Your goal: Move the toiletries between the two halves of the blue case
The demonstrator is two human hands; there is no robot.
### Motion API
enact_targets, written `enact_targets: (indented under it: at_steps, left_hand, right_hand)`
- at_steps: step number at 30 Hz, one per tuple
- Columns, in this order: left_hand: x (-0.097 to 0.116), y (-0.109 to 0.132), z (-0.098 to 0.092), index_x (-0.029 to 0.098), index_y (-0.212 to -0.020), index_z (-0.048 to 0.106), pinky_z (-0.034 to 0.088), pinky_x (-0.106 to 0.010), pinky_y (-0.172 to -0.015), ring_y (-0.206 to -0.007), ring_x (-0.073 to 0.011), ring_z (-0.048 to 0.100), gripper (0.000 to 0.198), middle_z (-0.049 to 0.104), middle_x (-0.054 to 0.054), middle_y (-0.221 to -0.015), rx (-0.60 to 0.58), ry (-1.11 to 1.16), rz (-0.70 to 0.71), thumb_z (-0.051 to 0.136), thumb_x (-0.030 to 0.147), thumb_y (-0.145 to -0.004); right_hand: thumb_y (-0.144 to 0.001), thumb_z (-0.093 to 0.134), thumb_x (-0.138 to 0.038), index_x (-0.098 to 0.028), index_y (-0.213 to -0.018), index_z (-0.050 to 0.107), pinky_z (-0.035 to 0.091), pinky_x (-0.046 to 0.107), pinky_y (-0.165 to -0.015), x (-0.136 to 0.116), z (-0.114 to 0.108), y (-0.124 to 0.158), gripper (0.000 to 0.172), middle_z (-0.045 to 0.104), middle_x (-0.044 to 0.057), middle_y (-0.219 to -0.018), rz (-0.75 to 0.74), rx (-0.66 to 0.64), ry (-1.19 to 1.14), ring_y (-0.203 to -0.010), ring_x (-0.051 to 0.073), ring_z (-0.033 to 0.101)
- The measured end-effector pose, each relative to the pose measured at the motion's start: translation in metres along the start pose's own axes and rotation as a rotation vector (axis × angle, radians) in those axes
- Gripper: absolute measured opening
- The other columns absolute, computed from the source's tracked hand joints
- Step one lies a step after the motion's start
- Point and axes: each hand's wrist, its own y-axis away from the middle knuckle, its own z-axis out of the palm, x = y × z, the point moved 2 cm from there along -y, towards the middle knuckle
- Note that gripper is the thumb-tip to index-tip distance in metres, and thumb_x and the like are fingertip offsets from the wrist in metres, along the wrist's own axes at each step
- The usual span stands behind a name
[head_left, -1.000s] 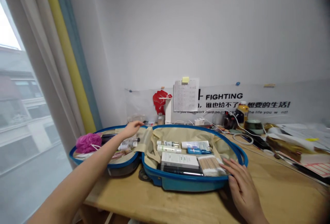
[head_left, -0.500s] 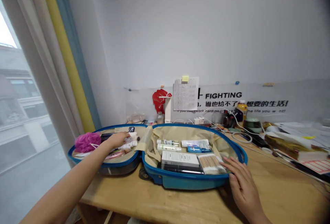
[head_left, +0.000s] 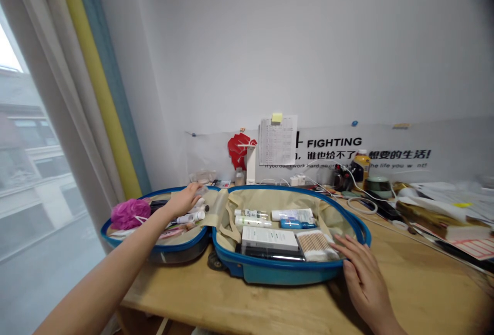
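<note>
At the bottom of the frame runs the near edge of a wooden surface (head_left: 309, 306). In the lower right, the right hand (head_left: 365, 276) rests at the rim of an open blue suitcase (head_left: 289, 276), its fingers loosely spread and grasping nothing, their tips near a pack of cotton swabs (head_left: 315, 245).

The suitcase lies opened flat across the centre and left of the frame. Its right half holds, nearest first, a long black item (head_left: 272, 253), a white box (head_left: 269, 238) just beside the swabs, then a small blue bottle (head_left: 296, 224) and a white tube (head_left: 291, 214).

In the left half, a pink bath puff (head_left: 130, 213) sits at the left end, well apart from white bottles (head_left: 191, 217) near the hinge. Over this half reaches the left hand (head_left: 186, 199), its fingers bent towards the far rim; whether they grasp anything, I cannot tell.

Farther back, right of centre, stand a green cup (head_left: 378, 187) and a yellow bottle (head_left: 362, 164). Behind them, a lettered banner (head_left: 397, 142) spans the wall.
</note>
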Motion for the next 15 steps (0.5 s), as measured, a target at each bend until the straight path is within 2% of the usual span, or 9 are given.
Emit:
enact_targets:
  at_steps: [2, 4, 6, 8, 12, 15]
  left_hand:
    - [0.03, -0.01, -0.005, 0.016, -0.135, 0.038, 0.033, -0.04, -0.106, -0.127, -0.0262, 0.045, 0.044, 0.046, -0.015, -0.14, 0.021, 0.042, 0.101, 0.037, 0.028, -0.093]
    - [0.063, -0.022, 0.0, 0.021, -0.133, 0.043, 0.033, -0.035, -0.106, -0.126, -0.0227, 0.047, 0.042, 0.05, -0.01, -0.137, -0.014, 0.085, 0.212, 0.043, 0.031, -0.092]
    - [0.094, -0.034, 0.013, 0.024, -0.126, 0.052, 0.035, -0.031, -0.105, -0.122, -0.0203, 0.05, 0.038, 0.056, -0.006, -0.13, -0.089, 0.113, 0.296, 0.053, 0.03, -0.089]
    - [0.116, -0.042, 0.032, 0.023, -0.118, 0.058, 0.039, -0.033, -0.103, -0.117, -0.0209, 0.054, 0.034, 0.061, -0.006, -0.123, -0.176, 0.12, 0.335, 0.061, 0.027, -0.084]
    - [0.136, -0.051, 0.068, 0.017, -0.112, 0.06, 0.047, -0.045, -0.094, -0.106, -0.0213, 0.059, 0.029, 0.061, -0.008, -0.117, -0.314, 0.112, 0.337, 0.06, 0.034, -0.087]
    - [0.137, -0.054, 0.082, 0.017, -0.113, 0.059, 0.049, -0.044, -0.091, -0.104, -0.0203, 0.059, 0.029, 0.06, -0.008, -0.118, -0.361, 0.11, 0.33, 0.057, 0.035, -0.09]
  right_hand:
    - [-0.093, 0.032, -0.035, -0.024, -0.105, 0.065, 0.043, 0.048, -0.098, 0.0, 0.0, -0.001, 0.036, 0.068, 0.008, -0.111, -0.021, 0.005, 0.01, -0.113, 0.025, 0.059]
    - [-0.092, 0.034, -0.035, -0.024, -0.106, 0.065, 0.043, 0.047, -0.098, 0.0, -0.001, -0.001, 0.035, 0.068, 0.007, -0.112, -0.024, -0.002, 0.013, -0.113, 0.025, 0.059]
    - [-0.092, 0.035, -0.035, -0.025, -0.106, 0.065, 0.043, 0.047, -0.098, 0.001, -0.001, -0.001, 0.035, 0.067, 0.007, -0.114, -0.018, -0.011, 0.004, -0.113, 0.025, 0.059]
    - [-0.092, 0.035, -0.035, -0.025, -0.106, 0.065, 0.043, 0.046, -0.098, 0.001, -0.001, -0.001, 0.035, 0.067, 0.007, -0.114, -0.017, -0.008, -0.008, -0.113, 0.025, 0.059]
    - [-0.092, 0.033, -0.037, -0.025, -0.105, 0.065, 0.043, 0.046, -0.097, 0.002, -0.001, 0.0, 0.037, 0.068, 0.007, -0.112, -0.013, -0.005, -0.002, -0.111, 0.025, 0.06]
    - [-0.093, 0.032, -0.037, -0.024, -0.104, 0.065, 0.043, 0.047, -0.096, 0.002, 0.0, 0.0, 0.037, 0.068, 0.007, -0.112, -0.024, 0.006, 0.006, -0.11, 0.025, 0.06]
